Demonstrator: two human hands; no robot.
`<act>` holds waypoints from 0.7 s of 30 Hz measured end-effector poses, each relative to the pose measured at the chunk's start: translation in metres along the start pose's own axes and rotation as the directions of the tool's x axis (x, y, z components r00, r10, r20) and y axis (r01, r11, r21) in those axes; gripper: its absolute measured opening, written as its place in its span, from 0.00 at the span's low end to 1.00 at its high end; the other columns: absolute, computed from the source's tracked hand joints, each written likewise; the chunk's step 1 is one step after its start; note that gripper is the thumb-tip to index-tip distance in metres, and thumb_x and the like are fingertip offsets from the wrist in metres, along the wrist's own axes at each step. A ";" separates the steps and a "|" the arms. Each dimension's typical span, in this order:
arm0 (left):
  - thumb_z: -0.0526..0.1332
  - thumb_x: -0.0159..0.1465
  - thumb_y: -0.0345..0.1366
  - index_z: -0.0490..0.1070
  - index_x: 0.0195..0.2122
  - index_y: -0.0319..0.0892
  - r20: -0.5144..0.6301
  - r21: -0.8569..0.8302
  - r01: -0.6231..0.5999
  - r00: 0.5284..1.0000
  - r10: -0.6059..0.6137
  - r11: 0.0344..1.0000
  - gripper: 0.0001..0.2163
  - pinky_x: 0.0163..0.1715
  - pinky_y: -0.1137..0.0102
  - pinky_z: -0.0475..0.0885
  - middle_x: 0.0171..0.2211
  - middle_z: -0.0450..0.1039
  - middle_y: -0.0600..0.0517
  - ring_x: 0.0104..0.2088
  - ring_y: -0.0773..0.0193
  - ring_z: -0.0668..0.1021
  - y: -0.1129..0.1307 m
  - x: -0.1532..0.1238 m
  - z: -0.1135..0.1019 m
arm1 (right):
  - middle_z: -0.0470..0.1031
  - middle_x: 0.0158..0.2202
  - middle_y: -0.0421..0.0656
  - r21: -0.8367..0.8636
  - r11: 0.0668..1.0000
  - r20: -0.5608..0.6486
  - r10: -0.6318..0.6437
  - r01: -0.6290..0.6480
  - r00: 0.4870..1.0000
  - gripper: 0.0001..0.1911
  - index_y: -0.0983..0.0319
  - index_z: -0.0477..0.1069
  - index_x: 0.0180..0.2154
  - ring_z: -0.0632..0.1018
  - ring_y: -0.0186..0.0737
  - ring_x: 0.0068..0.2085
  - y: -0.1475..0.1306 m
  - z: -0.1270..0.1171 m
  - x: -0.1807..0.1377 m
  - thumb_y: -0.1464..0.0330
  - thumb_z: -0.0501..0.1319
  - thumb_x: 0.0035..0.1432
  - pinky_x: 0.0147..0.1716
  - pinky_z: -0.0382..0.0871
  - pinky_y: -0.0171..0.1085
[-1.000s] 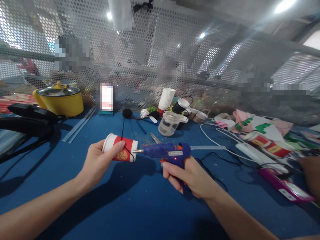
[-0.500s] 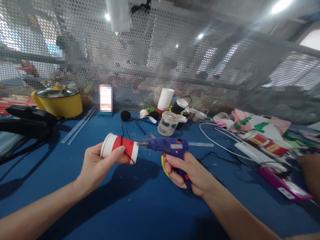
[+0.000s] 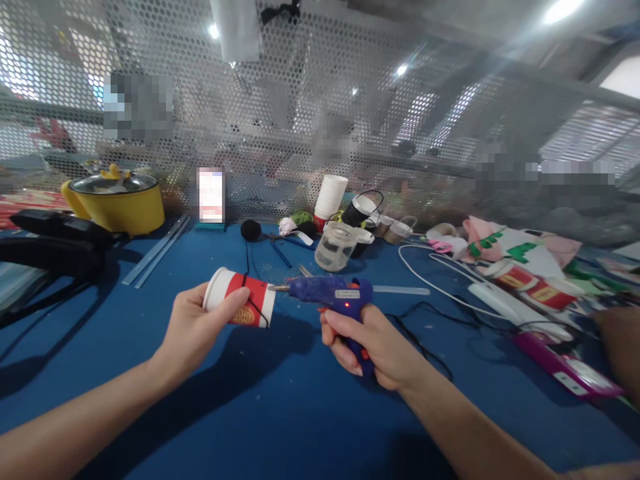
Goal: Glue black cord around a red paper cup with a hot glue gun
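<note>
A red-and-white paper cup (image 3: 243, 307) is being held on its side above the blue table (image 3: 280, 413) by the closed fingers of the left hand (image 3: 197, 330), while a blue glue gun (image 3: 327, 293) at its three o'clock is being gripped in the curled right hand (image 3: 380, 343), nozzle pointing at the cup's base.

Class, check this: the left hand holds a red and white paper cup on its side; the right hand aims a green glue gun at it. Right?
One error: the head view shows the glue gun is blue, not green. The left hand does hold the paper cup on its side, the right hand aiming the gun at it.
</note>
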State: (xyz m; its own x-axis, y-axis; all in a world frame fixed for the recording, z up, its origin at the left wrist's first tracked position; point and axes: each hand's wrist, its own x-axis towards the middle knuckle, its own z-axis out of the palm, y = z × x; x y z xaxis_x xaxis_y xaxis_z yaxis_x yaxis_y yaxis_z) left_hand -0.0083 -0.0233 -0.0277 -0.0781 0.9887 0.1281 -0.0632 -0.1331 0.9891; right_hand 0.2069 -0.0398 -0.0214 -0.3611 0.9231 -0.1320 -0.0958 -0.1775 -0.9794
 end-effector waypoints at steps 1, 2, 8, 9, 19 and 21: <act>0.65 0.48 0.38 0.74 0.24 0.38 0.002 -0.028 0.021 1.000 -0.021 0.999 0.08 0.20 0.77 0.66 0.20 0.74 0.53 0.21 0.68 0.72 0.000 0.001 0.000 | 0.59 0.08 0.34 -0.028 1.000 -0.002 -0.013 0.013 1.000 0.15 0.67 0.66 0.20 0.59 0.23 0.10 0.000 0.001 -0.001 0.62 0.58 0.51 0.09 0.50 0.26; 0.65 0.47 0.38 0.74 0.24 0.38 0.004 -0.048 0.041 0.999 -0.041 0.998 0.08 0.20 0.77 0.66 0.20 0.74 0.53 0.21 0.68 0.73 0.000 0.001 0.001 | 0.59 0.08 0.34 -0.057 0.998 -0.001 -0.027 0.027 1.000 0.15 0.67 0.66 0.20 0.59 0.23 0.10 0.000 0.002 -0.002 0.62 0.58 0.52 0.10 0.51 0.26; 0.66 0.47 0.38 0.74 0.26 0.37 0.011 -0.097 0.144 0.990 -0.144 0.985 0.09 0.21 0.75 0.67 0.21 0.75 0.52 0.22 0.66 0.74 0.003 0.004 0.003 | 0.60 0.10 0.33 -0.198 0.977 0.031 -0.079 0.084 0.996 0.14 0.66 0.66 0.23 0.60 0.24 0.11 0.002 0.001 -0.006 0.62 0.56 0.54 0.11 0.54 0.26; 0.66 0.47 0.38 0.74 0.26 0.37 0.011 -0.102 0.149 0.989 -0.149 0.984 0.09 0.21 0.76 0.67 0.21 0.75 0.52 0.22 0.67 0.74 0.003 0.004 0.004 | 0.61 0.10 0.33 -0.217 0.973 0.035 -0.077 0.083 0.996 0.14 0.66 0.66 0.23 0.60 0.24 0.11 0.002 0.001 -0.006 0.62 0.56 0.54 0.11 0.54 0.26; 0.65 0.49 0.38 0.74 0.25 0.39 0.004 -0.082 0.050 0.999 -0.049 0.995 0.07 0.25 0.77 0.68 0.21 0.74 0.54 0.23 0.69 0.73 -0.001 0.003 0.001 | 0.60 0.09 0.34 -0.131 0.991 0.050 -0.029 0.036 0.998 0.15 0.66 0.66 0.21 0.59 0.23 0.11 -0.001 -0.003 -0.005 0.62 0.57 0.52 0.10 0.52 0.26; 0.65 0.49 0.37 0.74 0.26 0.39 0.010 -0.070 -0.002 1.000 0.003 0.998 0.07 0.25 0.76 0.68 0.21 0.74 0.54 0.24 0.68 0.73 -0.002 0.002 0.000 | 0.59 0.08 0.34 -0.066 0.998 0.043 -0.007 0.010 0.999 0.15 0.66 0.66 0.20 0.59 0.23 0.10 -0.002 -0.003 -0.004 0.62 0.57 0.52 0.09 0.50 0.26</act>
State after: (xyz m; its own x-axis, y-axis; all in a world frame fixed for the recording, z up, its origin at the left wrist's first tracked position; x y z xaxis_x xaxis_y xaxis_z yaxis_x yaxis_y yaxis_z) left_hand -0.0084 -0.0214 -0.0298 -0.0682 0.9890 0.1316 -0.1323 -0.1397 0.9813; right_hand 0.2116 -0.0417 -0.0198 -0.3999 0.9088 -0.1188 -0.0376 -0.1458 -0.9886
